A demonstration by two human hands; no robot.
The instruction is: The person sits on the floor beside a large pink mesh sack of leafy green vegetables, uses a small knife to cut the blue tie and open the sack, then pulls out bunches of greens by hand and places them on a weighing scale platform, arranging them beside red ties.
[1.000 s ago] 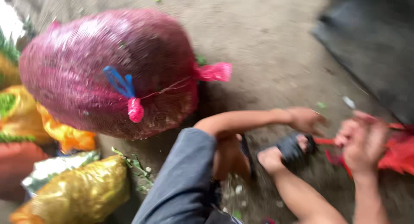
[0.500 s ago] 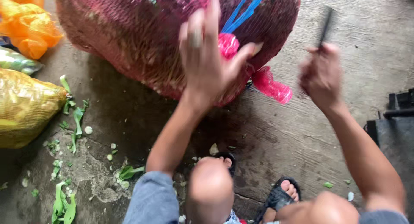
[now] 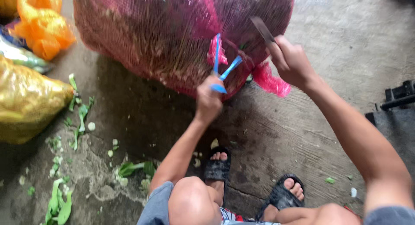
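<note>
Single head view, steeply downward, close.

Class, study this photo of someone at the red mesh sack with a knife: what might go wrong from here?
1. The knife in the right hand points toward the left hand gripping the blue tie; a slip might cut fingers.
2. Cutting the red mesh sack open may spill its contents.
3. Sandalled feet sit exposed below.
</note>
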